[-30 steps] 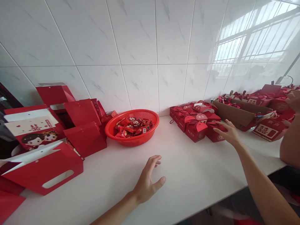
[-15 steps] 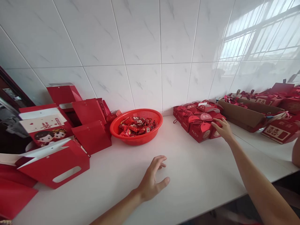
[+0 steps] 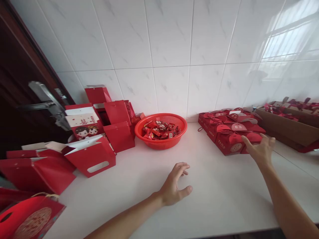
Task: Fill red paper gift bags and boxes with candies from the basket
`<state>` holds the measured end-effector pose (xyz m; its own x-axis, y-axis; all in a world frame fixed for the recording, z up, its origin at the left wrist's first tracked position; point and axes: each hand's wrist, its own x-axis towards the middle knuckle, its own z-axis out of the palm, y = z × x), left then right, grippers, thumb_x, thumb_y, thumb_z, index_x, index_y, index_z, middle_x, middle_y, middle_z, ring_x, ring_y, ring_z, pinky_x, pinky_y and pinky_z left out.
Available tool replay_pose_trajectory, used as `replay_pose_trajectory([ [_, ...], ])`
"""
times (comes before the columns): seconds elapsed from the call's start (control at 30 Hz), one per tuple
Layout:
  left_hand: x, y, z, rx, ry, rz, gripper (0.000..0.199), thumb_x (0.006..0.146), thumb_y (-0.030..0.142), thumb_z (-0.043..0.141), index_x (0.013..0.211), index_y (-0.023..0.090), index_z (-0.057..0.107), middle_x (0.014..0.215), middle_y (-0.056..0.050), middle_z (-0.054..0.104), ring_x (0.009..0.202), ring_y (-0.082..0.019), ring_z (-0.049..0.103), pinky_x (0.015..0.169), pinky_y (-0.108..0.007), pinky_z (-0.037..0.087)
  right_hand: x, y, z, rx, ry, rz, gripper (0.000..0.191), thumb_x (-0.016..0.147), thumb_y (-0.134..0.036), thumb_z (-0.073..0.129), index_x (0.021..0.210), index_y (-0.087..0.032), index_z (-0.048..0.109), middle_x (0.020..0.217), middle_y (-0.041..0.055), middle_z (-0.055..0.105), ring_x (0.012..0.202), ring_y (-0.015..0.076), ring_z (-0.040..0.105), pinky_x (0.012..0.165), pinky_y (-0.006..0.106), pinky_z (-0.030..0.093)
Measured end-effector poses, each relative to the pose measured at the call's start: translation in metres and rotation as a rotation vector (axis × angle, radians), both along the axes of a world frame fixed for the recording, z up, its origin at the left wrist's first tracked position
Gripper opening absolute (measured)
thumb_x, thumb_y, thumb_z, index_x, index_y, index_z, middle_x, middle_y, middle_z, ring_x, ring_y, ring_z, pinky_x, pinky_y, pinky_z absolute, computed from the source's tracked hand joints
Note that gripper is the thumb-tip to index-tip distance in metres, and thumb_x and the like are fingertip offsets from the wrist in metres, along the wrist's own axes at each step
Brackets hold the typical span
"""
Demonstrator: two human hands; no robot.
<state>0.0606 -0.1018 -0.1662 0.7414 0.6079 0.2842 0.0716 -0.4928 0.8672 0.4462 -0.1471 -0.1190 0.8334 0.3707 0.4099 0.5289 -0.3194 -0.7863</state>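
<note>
My left hand (image 3: 175,186) hovers over the white table with its thumb and fingers apart, holding nothing. At the right, my right hand (image 3: 260,149) is spread beside the nearest red gift boxes (image 3: 229,144), its fingers parted; whether a fingertip still touches a box I cannot tell. These boxes stand in a close group against the wall, with petal-like folded tops and gold print. Between the hands and the wall sits a red plastic basket (image 3: 160,144) with red-wrapped sweets (image 3: 161,130) in it.
On the left stand several open red paper bags (image 3: 96,159), one with a cartoon couple. A red box with a round gold pattern (image 3: 35,219) lies at the lower left. A cardboard tray (image 3: 286,124) stands far right. A dark door with a metal handle (image 3: 47,99) borders the left.
The view has swung to the left, showing more of the door and bags. My right hand has drawn slightly back from the box and its fingers have spread. My left hand keeps its pose.
</note>
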Motion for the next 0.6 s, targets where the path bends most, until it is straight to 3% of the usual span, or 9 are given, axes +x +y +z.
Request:
replay_pose_trajectory([
  [0.1,-0.002,0.004,0.006,0.082,-0.017,0.02,0.058,0.08,0.029,0.068,0.135,0.025,0.052,0.143,-0.014,0.047,0.111,-0.025,0.062,0.103,-0.05,0.051,-0.012,-0.001,0.0,0.032,-0.119,0.027,0.083,0.076,-0.063,0.065,0.138,-0.01,0.048,0.16,0.0299,0.023,0.15,0.0488,0.018,0.121,0.059,0.021],
  [0.23,-0.014,0.013,0.031,0.235,0.023,0.096,0.04,0.084,0.031,0.067,0.122,0.022,0.064,0.141,-0.015,0.052,0.114,-0.026,0.062,0.103,-0.047,0.052,-0.03,0.004,-0.001,0.167,-0.35,0.126,0.06,0.084,-0.058,0.058,0.128,-0.016,0.057,0.151,0.025,0.041,0.143,0.0481,0.034,0.118,0.063,0.027],
  [0.37,-0.044,0.019,0.067,0.45,0.015,0.264,0.023,0.091,0.028,0.06,0.11,0.02,0.07,0.137,-0.014,0.058,0.122,-0.025,0.06,0.106,-0.043,0.05,-0.057,0.011,-0.002,0.247,-0.593,0.267,0.04,0.09,-0.045,0.056,0.122,-0.022,0.061,0.138,0.0189,0.057,0.13,0.0435,0.052,0.11,0.061,0.039],
  [0.47,-0.084,0.018,0.097,0.592,-0.005,0.524,0.02,0.094,0.03,0.058,0.105,0.021,0.072,0.132,-0.011,0.062,0.118,-0.024,0.063,0.106,-0.041,0.05,-0.077,0.015,-0.009,0.236,-0.715,0.431,0.029,0.093,-0.035,0.055,0.118,-0.024,0.061,0.131,0.0159,0.063,0.12,0.0377,0.061,0.102,0.053,0.048],
  [0.6,-0.157,0.004,0.123,0.729,-0.002,1.059,0.021,0.091,0.036,0.06,0.099,0.021,0.072,0.124,-0.006,0.067,0.12,-0.024,0.062,0.111,-0.04,0.047,-0.101,0.02,-0.025,0.22,-0.839,0.692,0.017,0.093,-0.028,0.055,0.107,-0.024,0.063,0.123,0.0137,0.068,0.102,0.0289,0.07,0.09,0.044,0.053],
])
